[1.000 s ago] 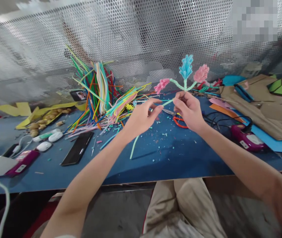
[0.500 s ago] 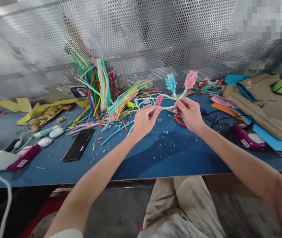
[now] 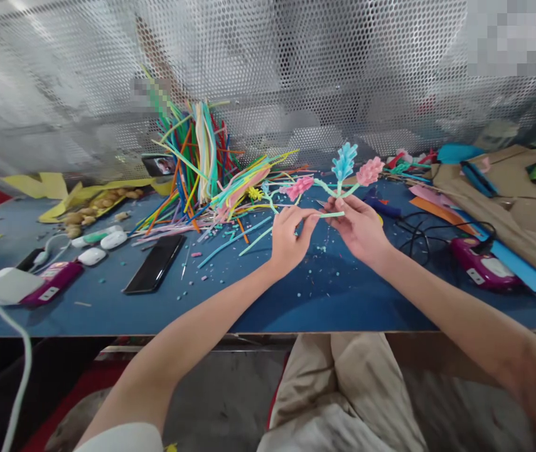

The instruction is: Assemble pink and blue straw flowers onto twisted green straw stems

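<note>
My right hand [image 3: 357, 227] pinches the joined pale green stems of a pipe-cleaner piece. A blue flower [image 3: 344, 162] stands upright from it, a light pink flower [image 3: 369, 171] leans right, and a darker pink flower [image 3: 300, 187] is at the left. Between the fingertips of my left hand [image 3: 293, 235] is one end of a short pale green pipe cleaner [image 3: 332, 215], whose other end passes in front of my right fingers. Small yellow and blue flowers [image 3: 255, 193] lie behind my left hand.
A large bunch of coloured pipe cleaners [image 3: 204, 154] stands behind left. A black phone [image 3: 154, 265] lies on the blue table [image 3: 249, 307]. Brown paper [image 3: 498, 194] and a purple power strip [image 3: 482, 267] are at the right; a white cable [image 3: 26, 370] hangs left.
The flowers have turned in my right hand, the darker pink one now showing more fully. The short green pipe cleaner's right end now shows in front of my right fingers. The view has shifted slightly.
</note>
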`<move>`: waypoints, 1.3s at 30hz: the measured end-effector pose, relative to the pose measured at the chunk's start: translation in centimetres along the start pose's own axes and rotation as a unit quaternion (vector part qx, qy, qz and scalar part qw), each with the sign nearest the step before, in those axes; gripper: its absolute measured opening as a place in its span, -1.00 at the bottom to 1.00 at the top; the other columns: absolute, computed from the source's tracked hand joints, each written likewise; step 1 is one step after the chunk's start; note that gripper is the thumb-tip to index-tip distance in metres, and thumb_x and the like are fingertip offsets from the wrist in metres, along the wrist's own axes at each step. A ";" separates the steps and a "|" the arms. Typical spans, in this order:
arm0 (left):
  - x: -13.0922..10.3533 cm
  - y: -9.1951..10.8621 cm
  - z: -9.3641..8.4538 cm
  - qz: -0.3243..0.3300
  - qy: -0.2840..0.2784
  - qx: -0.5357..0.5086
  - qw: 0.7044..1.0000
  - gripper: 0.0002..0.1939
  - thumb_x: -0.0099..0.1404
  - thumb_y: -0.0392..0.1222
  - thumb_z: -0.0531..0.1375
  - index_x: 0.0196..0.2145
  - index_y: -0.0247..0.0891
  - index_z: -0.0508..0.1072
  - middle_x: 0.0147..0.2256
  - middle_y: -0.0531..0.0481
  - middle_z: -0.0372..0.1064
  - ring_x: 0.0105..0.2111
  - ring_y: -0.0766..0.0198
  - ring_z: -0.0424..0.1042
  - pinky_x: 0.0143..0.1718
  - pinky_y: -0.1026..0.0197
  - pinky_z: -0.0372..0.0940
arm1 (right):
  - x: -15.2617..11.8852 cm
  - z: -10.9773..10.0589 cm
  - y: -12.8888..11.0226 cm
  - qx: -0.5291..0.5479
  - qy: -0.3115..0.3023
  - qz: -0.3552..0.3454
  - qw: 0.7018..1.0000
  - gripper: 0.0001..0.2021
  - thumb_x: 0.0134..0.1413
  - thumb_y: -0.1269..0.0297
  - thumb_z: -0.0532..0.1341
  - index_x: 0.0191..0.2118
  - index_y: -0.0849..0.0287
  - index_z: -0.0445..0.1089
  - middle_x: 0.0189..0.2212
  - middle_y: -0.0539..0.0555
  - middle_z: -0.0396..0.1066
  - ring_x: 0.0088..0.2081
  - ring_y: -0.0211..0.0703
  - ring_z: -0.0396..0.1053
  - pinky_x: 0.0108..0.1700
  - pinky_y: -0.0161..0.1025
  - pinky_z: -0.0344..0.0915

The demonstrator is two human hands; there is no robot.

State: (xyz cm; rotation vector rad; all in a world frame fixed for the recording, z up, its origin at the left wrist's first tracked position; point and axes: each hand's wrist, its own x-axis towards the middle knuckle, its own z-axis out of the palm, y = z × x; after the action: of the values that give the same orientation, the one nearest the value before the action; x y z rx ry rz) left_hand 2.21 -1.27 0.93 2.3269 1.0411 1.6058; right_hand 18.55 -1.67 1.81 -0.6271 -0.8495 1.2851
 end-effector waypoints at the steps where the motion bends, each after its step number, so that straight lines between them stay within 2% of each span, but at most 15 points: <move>1: 0.1 0.0 0.0 -0.009 0.001 -0.004 1.000 -0.72 0.47 -0.04 0.10 -0.19 -0.19 0.57 -0.31 -0.02 0.51 -0.27 0.26 0.39 -0.17 0.16 0.25 | -0.1 0.0 0.1 0.006 -0.002 0.007 1.000 -0.90 -0.01 0.26 0.44 -0.38 0.07 0.52 -0.32 -0.04 0.49 -0.23 -0.22 0.46 -0.02 -0.10 0.47; 5: 0.6 0.0 -0.2 -0.027 0.016 -0.020 0.999 -0.76 0.43 -0.02 0.17 -0.18 -0.16 0.59 -0.31 -0.01 0.52 -0.27 0.26 0.42 -0.16 0.15 0.27 | -0.6 0.1 0.8 0.012 -0.037 0.022 0.999 -0.92 -0.01 0.27 0.44 -0.37 0.06 0.55 -0.35 -0.06 0.50 -0.27 -0.23 0.47 -0.03 -0.07 0.48; 8: 0.7 -0.1 -0.3 -0.023 0.024 -0.039 0.999 -0.79 0.38 -0.03 0.24 -0.20 -0.16 0.60 -0.34 0.02 0.53 -0.34 0.29 0.41 -0.18 0.14 0.28 | -1.0 0.4 1.1 0.009 -0.062 0.008 0.998 -0.92 0.00 0.28 0.44 -0.33 0.05 0.57 -0.33 -0.06 0.53 -0.27 -0.23 0.48 -0.05 -0.09 0.48; 11: 0.6 -0.1 -0.3 -0.026 0.033 -0.045 0.998 -0.80 0.39 -0.05 0.23 -0.19 -0.15 0.62 -0.33 0.01 0.53 -0.32 0.28 0.42 -0.15 0.11 0.28 | -1.4 0.5 1.2 -0.003 -0.073 -0.003 0.997 -0.92 0.03 0.26 0.43 -0.32 0.04 0.56 -0.31 -0.04 0.54 -0.25 -0.22 0.48 -0.04 -0.08 0.48; 15: 0.3 0.0 -0.2 -0.039 0.031 -0.028 0.998 -0.82 0.38 -0.06 0.24 -0.17 -0.10 0.63 -0.39 0.03 0.47 -0.28 0.25 0.41 -0.15 0.10 0.26 | -1.5 0.4 1.3 -0.015 -0.057 -0.013 0.998 -0.92 0.02 0.26 0.43 -0.32 0.04 0.56 -0.31 -0.04 0.52 -0.25 -0.22 0.45 -0.10 -0.13 0.46; 19: 0.4 -0.1 -0.4 -0.049 0.006 -0.024 0.999 -0.83 0.36 -0.07 0.26 -0.16 -0.07 0.64 -0.43 0.04 0.42 -0.30 0.26 0.38 -0.20 0.13 0.24 | -1.1 0.0 1.4 -0.074 -0.026 -0.040 0.996 -0.88 -0.03 0.28 0.45 -0.31 0.04 0.57 -0.41 -0.07 0.48 -0.39 -0.30 0.37 -0.23 -0.24 0.40; 23: 0.6 -0.2 -0.5 -0.053 -0.003 -0.005 0.999 -0.84 0.37 -0.07 0.26 -0.18 -0.07 0.64 -0.44 0.06 0.41 -0.32 0.28 0.37 -0.22 0.14 0.21 | -0.8 -0.2 1.3 -0.119 -0.038 -0.068 0.990 -0.88 -0.03 0.24 0.45 -0.32 0.06 0.57 -0.42 -0.05 0.49 -0.41 -0.28 0.36 -0.28 -0.23 0.38; 26: 0.7 -0.2 -0.6 -0.046 -0.003 0.019 0.999 -0.85 0.37 -0.08 0.25 -0.21 -0.07 0.64 -0.44 0.08 0.41 -0.35 0.30 0.36 -0.20 0.14 0.19 | -0.8 -0.3 1.2 -0.126 -0.043 -0.069 0.989 -0.89 0.02 0.19 0.42 -0.34 0.08 0.58 -0.42 -0.01 0.50 -0.38 -0.25 0.41 -0.24 -0.21 0.40; 30: 0.8 -0.6 -0.8 -0.007 -0.006 0.082 0.997 -0.85 0.36 -0.05 0.26 -0.24 -0.05 0.65 -0.43 0.07 0.44 -0.34 0.28 0.34 -0.14 0.10 0.14 | -0.6 -0.4 1.4 -0.111 -0.025 -0.054 0.992 -0.88 -0.01 0.20 0.44 -0.39 0.11 0.58 -0.46 0.00 0.50 -0.40 -0.26 0.42 -0.27 -0.24 0.41; 33: 0.9 -1.1 -0.7 0.025 -0.009 0.100 0.995 -0.84 0.37 -0.04 0.25 -0.23 -0.04 0.64 -0.39 0.06 0.48 -0.32 0.27 0.37 -0.12 0.09 0.15 | -0.6 -0.4 1.4 -0.095 -0.022 -0.041 0.994 -0.89 -0.02 0.23 0.45 -0.36 0.11 0.59 -0.45 0.00 0.51 -0.39 -0.26 0.42 -0.28 -0.23 0.43; 36: 0.8 -1.5 -0.7 0.046 -0.011 0.077 0.996 -0.83 0.40 -0.07 0.22 -0.15 -0.08 0.60 -0.25 0.02 0.52 -0.21 0.24 0.43 -0.07 0.08 0.21 | -0.6 -0.3 1.2 -0.081 -0.013 -0.039 0.996 -0.90 -0.03 0.25 0.45 -0.36 0.11 0.58 -0.44 -0.01 0.49 -0.39 -0.27 0.42 -0.26 -0.23 0.45; 39: 0.7 -1.3 -0.9 0.068 0.036 0.067 0.995 -0.80 0.39 -0.07 0.22 -0.09 -0.16 0.54 -0.10 -0.08 0.50 -0.05 0.17 0.43 0.04 0.04 0.25 | -0.5 -0.3 0.8 -0.055 0.027 -0.040 0.997 -0.87 -0.05 0.25 0.46 -0.34 0.10 0.57 -0.41 -0.02 0.50 -0.37 -0.27 0.44 -0.18 -0.22 0.48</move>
State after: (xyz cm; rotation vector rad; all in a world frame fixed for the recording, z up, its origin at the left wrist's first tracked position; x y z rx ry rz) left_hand 0.94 -0.09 1.28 2.4946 1.0561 1.7296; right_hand 18.33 -1.96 0.90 -0.7042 -0.8962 1.1507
